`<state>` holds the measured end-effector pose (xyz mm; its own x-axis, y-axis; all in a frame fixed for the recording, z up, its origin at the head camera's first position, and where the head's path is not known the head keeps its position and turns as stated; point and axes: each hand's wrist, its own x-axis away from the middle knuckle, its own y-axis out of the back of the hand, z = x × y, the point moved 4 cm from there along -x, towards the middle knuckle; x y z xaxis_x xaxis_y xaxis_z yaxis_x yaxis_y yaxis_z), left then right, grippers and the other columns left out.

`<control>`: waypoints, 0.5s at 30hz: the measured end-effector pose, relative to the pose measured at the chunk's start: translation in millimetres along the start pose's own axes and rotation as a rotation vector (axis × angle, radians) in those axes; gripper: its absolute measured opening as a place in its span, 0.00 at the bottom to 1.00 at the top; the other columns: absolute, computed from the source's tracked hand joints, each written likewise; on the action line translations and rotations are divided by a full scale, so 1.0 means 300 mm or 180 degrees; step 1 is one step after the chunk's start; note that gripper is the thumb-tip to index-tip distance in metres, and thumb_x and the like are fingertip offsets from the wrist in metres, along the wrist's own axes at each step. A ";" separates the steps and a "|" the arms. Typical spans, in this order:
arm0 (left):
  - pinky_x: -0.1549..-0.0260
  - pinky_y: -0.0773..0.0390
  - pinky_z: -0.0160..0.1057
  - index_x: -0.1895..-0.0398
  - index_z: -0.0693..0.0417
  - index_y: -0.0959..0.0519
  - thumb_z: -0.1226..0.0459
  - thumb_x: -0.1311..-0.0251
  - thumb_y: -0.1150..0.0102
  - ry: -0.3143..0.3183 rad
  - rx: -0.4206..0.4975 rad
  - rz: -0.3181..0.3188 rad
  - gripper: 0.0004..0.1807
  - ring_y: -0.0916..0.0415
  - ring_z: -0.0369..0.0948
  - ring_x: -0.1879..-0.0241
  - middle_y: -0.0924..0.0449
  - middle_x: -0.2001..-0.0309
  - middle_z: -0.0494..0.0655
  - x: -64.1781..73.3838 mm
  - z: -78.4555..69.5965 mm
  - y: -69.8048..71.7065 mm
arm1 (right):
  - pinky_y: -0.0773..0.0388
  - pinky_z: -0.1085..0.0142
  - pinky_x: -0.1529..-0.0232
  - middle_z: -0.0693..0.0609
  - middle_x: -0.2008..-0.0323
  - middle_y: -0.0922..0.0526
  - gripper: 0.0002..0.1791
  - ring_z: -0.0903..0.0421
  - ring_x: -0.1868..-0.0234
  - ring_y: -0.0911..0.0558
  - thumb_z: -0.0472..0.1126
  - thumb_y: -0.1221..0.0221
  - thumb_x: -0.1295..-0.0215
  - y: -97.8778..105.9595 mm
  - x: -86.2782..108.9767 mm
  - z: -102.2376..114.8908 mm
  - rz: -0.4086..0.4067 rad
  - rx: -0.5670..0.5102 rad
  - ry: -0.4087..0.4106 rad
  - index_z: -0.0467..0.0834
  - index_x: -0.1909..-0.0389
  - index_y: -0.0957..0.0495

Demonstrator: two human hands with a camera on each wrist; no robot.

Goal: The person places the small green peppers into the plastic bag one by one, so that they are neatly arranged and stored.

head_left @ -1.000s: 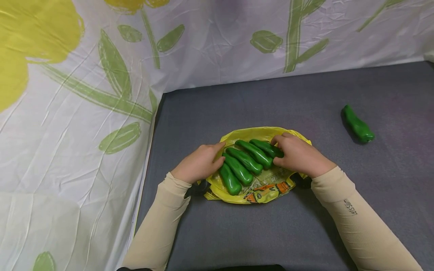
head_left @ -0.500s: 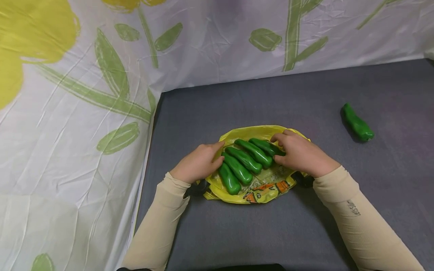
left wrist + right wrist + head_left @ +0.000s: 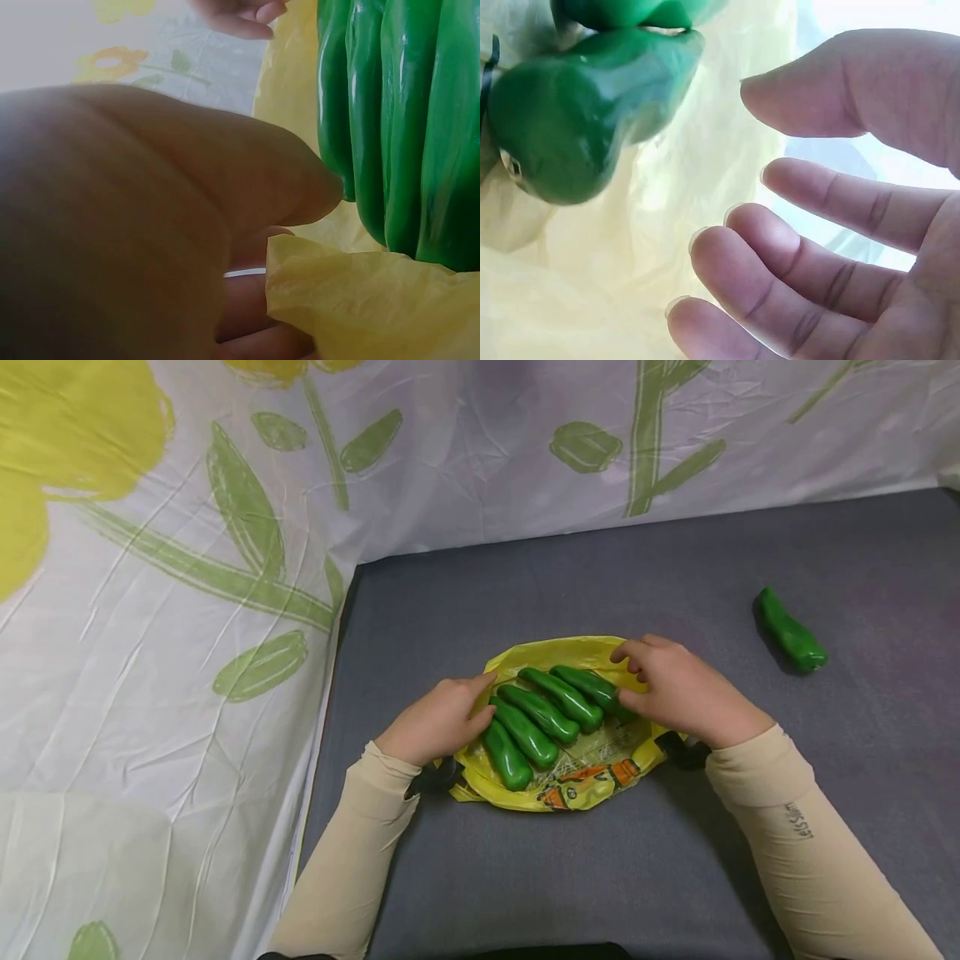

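A yellow plastic bag [image 3: 558,652] lies spread on the dark cloth, its front edge printed in orange. Several shiny green peppers [image 3: 537,713] lie side by side in it, slanting. My left hand [image 3: 438,718] is at the bag's left edge, thumb inside near the pepper ends. In the left wrist view, its fingers [image 3: 262,330] pass behind the yellow rim and grip it. My right hand [image 3: 678,689] hovers over the bag's right side beside the rightmost pepper [image 3: 596,692]. In the right wrist view, its thumb and loosely bent fingers stand apart from the pepper [image 3: 562,120], holding nothing.
One more green pepper [image 3: 790,631] lies alone on the dark grey tabletop [image 3: 585,877], to the back right. A white flowered sheet [image 3: 465,468] hangs along the back and the left side of the table.
My right hand has moved off the rightmost pepper, a little to the right and away, and its fingers have spread. My left hand stays at the bag's left edge.
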<state>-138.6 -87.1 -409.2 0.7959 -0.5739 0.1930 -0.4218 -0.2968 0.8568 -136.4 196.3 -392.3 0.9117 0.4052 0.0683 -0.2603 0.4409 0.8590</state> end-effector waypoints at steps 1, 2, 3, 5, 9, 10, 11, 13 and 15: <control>0.62 0.19 0.39 0.23 0.65 0.33 0.62 0.23 0.47 0.0004 -0.0001 -0.0006 0.29 0.24 0.37 0.74 0.15 0.54 0.53 0.001 0.000 0.000 | 0.21 0.49 0.57 0.38 0.56 0.19 0.22 0.44 0.57 0.20 0.36 0.37 0.34 0.004 0.000 0.000 -0.0010 -0.0007 0.0007 0.33 0.41 0.20; 0.62 0.19 0.39 0.23 0.65 0.33 0.62 0.23 0.47 0.0007 0.0001 -0.0010 0.29 0.24 0.37 0.74 0.15 0.54 0.53 0.001 0.000 0.000 | 0.22 0.50 0.57 0.38 0.56 0.19 0.21 0.45 0.58 0.21 0.36 0.37 0.34 0.008 0.000 -0.002 -0.0011 -0.0011 0.0005 0.33 0.41 0.20; 0.62 0.19 0.39 0.23 0.65 0.33 0.62 0.23 0.46 0.0008 0.0003 -0.0017 0.29 0.24 0.37 0.74 0.15 0.53 0.53 0.002 0.001 -0.001 | 0.22 0.50 0.56 0.38 0.56 0.19 0.21 0.45 0.57 0.21 0.36 0.37 0.34 0.013 0.001 -0.003 -0.0016 -0.0020 0.0004 0.33 0.41 0.20; 0.61 0.19 0.39 0.23 0.65 0.33 0.62 0.23 0.46 0.0021 0.0012 -0.0021 0.29 0.24 0.38 0.73 0.15 0.52 0.54 0.003 0.001 -0.001 | 0.23 0.49 0.56 0.38 0.55 0.19 0.22 0.44 0.57 0.21 0.37 0.37 0.33 0.025 0.003 -0.009 -0.0019 -0.0033 -0.0024 0.33 0.41 0.21; 0.61 0.20 0.39 0.23 0.65 0.33 0.62 0.23 0.46 0.0024 0.0013 -0.0018 0.29 0.24 0.37 0.73 0.15 0.53 0.53 0.003 0.003 -0.003 | 0.23 0.47 0.53 0.37 0.52 0.18 0.22 0.43 0.54 0.21 0.38 0.38 0.31 0.051 0.012 -0.031 -0.0059 -0.0058 -0.0107 0.33 0.39 0.21; 0.62 0.20 0.39 0.23 0.64 0.33 0.62 0.23 0.46 0.0026 0.0009 -0.0012 0.29 0.24 0.37 0.73 0.15 0.55 0.53 0.003 0.004 -0.003 | 0.23 0.47 0.53 0.36 0.51 0.18 0.22 0.43 0.53 0.21 0.38 0.38 0.31 0.056 0.013 -0.040 -0.0080 -0.0052 -0.0119 0.33 0.39 0.21; 0.62 0.20 0.39 0.23 0.65 0.32 0.62 0.23 0.46 0.0017 -0.0007 -0.0018 0.29 0.24 0.37 0.72 0.15 0.56 0.52 0.002 0.004 -0.003 | 0.23 0.47 0.53 0.36 0.51 0.18 0.22 0.43 0.53 0.21 0.39 0.38 0.31 0.062 0.014 -0.047 -0.0101 -0.0050 -0.0136 0.33 0.40 0.21; 0.63 0.20 0.39 0.24 0.65 0.32 0.62 0.23 0.46 0.0003 -0.0020 -0.0011 0.29 0.25 0.37 0.74 0.16 0.60 0.51 0.000 0.004 -0.003 | 0.24 0.47 0.54 0.37 0.53 0.18 0.21 0.43 0.54 0.21 0.39 0.39 0.30 0.072 0.017 -0.061 -0.0142 -0.0034 -0.0170 0.33 0.40 0.21; 0.63 0.20 0.39 0.24 0.65 0.32 0.62 0.23 0.46 -0.0015 -0.0038 -0.0011 0.29 0.25 0.38 0.74 0.17 0.61 0.51 -0.001 0.003 -0.003 | 0.25 0.48 0.55 0.38 0.55 0.19 0.21 0.44 0.57 0.23 0.39 0.40 0.30 0.080 0.019 -0.075 -0.0166 -0.0012 -0.0219 0.34 0.40 0.20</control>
<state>-138.9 -87.5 -410.5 0.7953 -0.5765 0.1877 -0.4137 -0.2897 0.8631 -144.4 227.1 -382.8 0.9436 0.3258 0.0584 -0.2131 0.4630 0.8604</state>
